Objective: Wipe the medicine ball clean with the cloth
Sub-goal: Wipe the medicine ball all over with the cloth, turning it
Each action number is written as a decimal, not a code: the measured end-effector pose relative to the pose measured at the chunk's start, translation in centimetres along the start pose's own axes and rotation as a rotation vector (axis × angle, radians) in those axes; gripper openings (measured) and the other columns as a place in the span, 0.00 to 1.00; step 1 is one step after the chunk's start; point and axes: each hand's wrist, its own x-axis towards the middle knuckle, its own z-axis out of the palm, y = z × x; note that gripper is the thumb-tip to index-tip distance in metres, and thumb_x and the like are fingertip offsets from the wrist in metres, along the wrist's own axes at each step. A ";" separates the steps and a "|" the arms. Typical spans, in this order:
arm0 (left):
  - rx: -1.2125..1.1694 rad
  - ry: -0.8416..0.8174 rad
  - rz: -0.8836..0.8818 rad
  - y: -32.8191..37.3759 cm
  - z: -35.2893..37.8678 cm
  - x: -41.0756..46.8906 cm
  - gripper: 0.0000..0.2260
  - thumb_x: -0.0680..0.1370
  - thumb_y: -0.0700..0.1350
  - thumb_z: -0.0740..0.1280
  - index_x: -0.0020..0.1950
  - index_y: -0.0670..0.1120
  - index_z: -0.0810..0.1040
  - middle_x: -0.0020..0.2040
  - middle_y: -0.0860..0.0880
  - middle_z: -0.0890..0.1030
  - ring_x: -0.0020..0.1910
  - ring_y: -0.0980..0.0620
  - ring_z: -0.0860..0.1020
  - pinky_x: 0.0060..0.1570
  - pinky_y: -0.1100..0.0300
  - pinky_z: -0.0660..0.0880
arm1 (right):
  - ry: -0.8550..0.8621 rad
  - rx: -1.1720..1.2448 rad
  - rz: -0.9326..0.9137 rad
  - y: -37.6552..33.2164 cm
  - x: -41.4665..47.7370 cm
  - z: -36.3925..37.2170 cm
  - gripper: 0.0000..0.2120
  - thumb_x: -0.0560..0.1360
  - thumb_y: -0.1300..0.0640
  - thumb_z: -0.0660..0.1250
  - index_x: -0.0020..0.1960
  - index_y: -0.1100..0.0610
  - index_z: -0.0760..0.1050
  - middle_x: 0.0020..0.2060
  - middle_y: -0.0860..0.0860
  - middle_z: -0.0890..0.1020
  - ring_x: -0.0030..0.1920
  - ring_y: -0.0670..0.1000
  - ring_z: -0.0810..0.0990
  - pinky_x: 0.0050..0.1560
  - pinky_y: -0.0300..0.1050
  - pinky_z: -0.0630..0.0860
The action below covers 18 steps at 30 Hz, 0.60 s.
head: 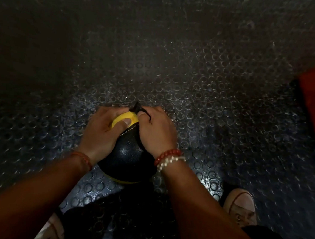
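Beneath your hands spreads the studded rubber floor (175, 55). Between them is the black-and-yellow medicine ball (127, 154). Your left hand (100, 132) curls round its left side, thumb on the yellow panel. Your right hand (157, 132) pinches a small dark cloth (136, 107) against the ball's far top. So little cloth is bunched there that it may slip free, and a slack left grip would let the ball roll.

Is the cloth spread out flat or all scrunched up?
Scrunched up. The cloth is bunched inside the right hand, with only small dark ends poking out at the top of the medicine ball.
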 end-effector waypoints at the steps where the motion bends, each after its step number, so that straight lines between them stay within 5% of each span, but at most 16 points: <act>1: -0.007 -0.002 0.003 0.0 0.1 -0.1 0.27 0.70 0.65 0.60 0.64 0.54 0.79 0.58 0.53 0.75 0.59 0.59 0.72 0.57 0.75 0.63 | -0.046 -0.002 0.008 0.3 0.9 -0.1 0.14 0.79 0.49 0.56 0.52 0.51 0.79 0.50 0.50 0.77 0.47 0.51 0.75 0.47 0.46 0.71; 4: -0.026 0.014 -0.021 0.0 0.2 -0.3 0.29 0.69 0.66 0.60 0.65 0.55 0.78 0.59 0.54 0.74 0.61 0.56 0.72 0.60 0.67 0.65 | -0.181 0.121 0.158 1.3 3.1 -0.8 0.15 0.79 0.51 0.57 0.47 0.56 0.79 0.46 0.53 0.81 0.47 0.55 0.77 0.49 0.46 0.73; 7: -0.054 0.030 -0.066 0.1 0.2 -0.5 0.33 0.68 0.67 0.61 0.68 0.52 0.76 0.59 0.55 0.73 0.61 0.55 0.72 0.62 0.58 0.68 | -0.306 0.100 0.296 2.6 3.9 -1.1 0.16 0.82 0.59 0.52 0.59 0.63 0.76 0.59 0.59 0.78 0.59 0.58 0.75 0.59 0.45 0.68; 10: -0.032 0.012 -0.065 0.2 0.2 -0.6 0.36 0.67 0.68 0.60 0.70 0.52 0.74 0.59 0.56 0.73 0.62 0.55 0.72 0.63 0.56 0.68 | -0.252 0.136 0.392 3.6 2.9 -1.0 0.17 0.82 0.60 0.50 0.64 0.64 0.72 0.63 0.61 0.74 0.63 0.59 0.72 0.61 0.47 0.66; 14: 0.013 -0.023 -0.046 0.4 0.3 -0.5 0.40 0.67 0.69 0.58 0.75 0.50 0.69 0.62 0.55 0.72 0.66 0.54 0.71 0.65 0.57 0.67 | -0.045 0.207 0.348 2.2 0.0 -0.5 0.14 0.79 0.51 0.56 0.52 0.54 0.79 0.53 0.52 0.78 0.51 0.54 0.75 0.56 0.50 0.71; 18: 0.020 -0.046 -0.005 0.3 0.3 -0.7 0.43 0.68 0.69 0.59 0.79 0.49 0.60 0.67 0.52 0.72 0.68 0.53 0.70 0.67 0.56 0.66 | -0.033 0.006 0.020 0.1 -0.4 -0.3 0.15 0.79 0.48 0.55 0.58 0.49 0.78 0.55 0.50 0.76 0.52 0.52 0.75 0.53 0.48 0.72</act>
